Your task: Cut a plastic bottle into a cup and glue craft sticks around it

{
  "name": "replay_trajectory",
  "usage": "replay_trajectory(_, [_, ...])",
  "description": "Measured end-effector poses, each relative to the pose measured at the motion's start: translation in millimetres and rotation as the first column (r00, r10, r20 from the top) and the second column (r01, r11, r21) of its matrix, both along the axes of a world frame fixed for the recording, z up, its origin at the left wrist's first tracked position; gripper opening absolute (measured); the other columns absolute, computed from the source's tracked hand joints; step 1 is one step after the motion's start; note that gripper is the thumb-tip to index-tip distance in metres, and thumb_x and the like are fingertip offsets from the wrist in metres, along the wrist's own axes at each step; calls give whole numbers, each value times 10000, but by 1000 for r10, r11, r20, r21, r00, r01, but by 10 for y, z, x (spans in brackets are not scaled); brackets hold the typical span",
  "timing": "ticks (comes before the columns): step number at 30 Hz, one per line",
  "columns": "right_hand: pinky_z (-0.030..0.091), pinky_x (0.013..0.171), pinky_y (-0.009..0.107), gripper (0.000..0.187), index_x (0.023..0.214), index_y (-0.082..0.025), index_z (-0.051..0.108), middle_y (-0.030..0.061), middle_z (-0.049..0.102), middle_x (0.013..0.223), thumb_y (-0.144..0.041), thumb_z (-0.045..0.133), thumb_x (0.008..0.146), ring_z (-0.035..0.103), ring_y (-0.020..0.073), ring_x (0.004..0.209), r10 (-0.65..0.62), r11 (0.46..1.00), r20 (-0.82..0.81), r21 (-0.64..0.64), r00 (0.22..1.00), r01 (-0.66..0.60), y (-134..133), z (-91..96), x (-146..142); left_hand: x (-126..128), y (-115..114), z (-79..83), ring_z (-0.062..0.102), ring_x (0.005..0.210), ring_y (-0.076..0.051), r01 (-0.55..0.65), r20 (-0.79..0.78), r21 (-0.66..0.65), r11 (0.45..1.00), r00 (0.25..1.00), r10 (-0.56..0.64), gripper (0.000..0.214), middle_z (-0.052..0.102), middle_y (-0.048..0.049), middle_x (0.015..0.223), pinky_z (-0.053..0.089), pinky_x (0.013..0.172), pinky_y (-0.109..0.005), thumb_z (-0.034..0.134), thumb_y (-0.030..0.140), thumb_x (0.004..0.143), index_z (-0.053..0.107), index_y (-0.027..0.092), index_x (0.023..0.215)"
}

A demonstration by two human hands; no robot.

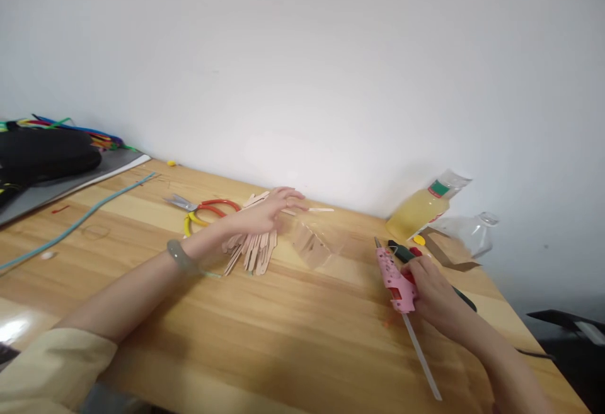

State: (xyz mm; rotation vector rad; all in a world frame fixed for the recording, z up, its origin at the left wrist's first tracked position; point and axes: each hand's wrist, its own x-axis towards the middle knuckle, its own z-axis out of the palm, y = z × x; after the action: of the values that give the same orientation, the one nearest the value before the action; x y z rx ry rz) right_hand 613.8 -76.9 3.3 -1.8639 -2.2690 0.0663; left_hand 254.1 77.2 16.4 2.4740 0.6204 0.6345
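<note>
My right hand (428, 285) is wrapped round the handle of a pink hot glue gun (390, 275); a long clear glue stick (422, 357) pokes out of its rear end. The nozzle points away from me, toward the wall. My left hand (276, 209) reaches over a pile of wooden craft sticks (253, 250), fingers stretched out to the right and partly blurred. Just past its fingertips lies a single craft stick (321, 210); whether they touch it I cannot tell. A crumpled clear plastic bag (316, 244) rests to the right of the pile.
Scissors (198, 209) with red and yellow handles lie left of the pile. A blue pipe cleaner (87, 215) and black case (47, 152) are further left. A bottle of yellow liquid (418, 212), a clear bottle (477, 234) and a dark green tool (401, 250) stand or lie at the right.
</note>
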Motion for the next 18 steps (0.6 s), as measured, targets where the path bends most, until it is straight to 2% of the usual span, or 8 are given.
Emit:
replay_trajectory(3, [466,678,394,151,753,-206,508,91,546,801,-256,591,637,529,245,754,-32,993,-9,-116,999,31,14,25,30,-214,-2,20,469,1147,-197,-170,-14,-81,982,986,169,347,577,-75,1159,339,1011,-382,454,124,787,570,184,1109])
replay_trajectory(6, [475,686,380,217,816,-209,541,96,588,869,-278,597,618,561,262,830,-42,987,-33,-158,999,37,10,33,43,-412,-69,42,566,998,-197,-292,-132,-126,948,952,276,229,647,-47,1031,405,918,-336,482,220,792,634,183,960])
replay_trajectory(9, [485,725,398,289,891,-208,565,107,623,923,-253,574,605,581,297,930,-57,988,-40,-148,998,50,4,4,102,-547,-179,67,592,920,-193,-358,-207,-69,931,918,337,220,670,-37,948,425,847,-307,462,259,814,659,191,885])
replay_trajectory(12, [479,810,431,373,971,-199,574,130,633,1005,-244,578,600,563,326,1033,-65,991,-64,-118,996,57,-9,29,165,-622,-259,68,592,863,-196,-413,-267,47,910,872,410,220,673,-33,876,435,769,-297,459,249,822,671,202,855])
replay_trajectory(15, [487,841,431,379,1025,-211,561,137,616,1098,-367,572,680,563,310,1061,-125,989,-190,-107,974,106,-34,172,153,-653,-266,28,569,911,-193,-349,-281,197,916,875,394,242,672,-33,916,431,769,-288,450,154,823,670,210,904])
replay_trajectory(18, [514,798,408,363,1008,-229,566,121,616,1117,-466,510,740,610,280,986,-181,983,-323,-76,929,165,-76,367,53,-644,-231,-14,537,995,-185,-155,-321,348,925,907,272,256,663,-50,1000,414,839,-289,451,101,839,654,204,956])
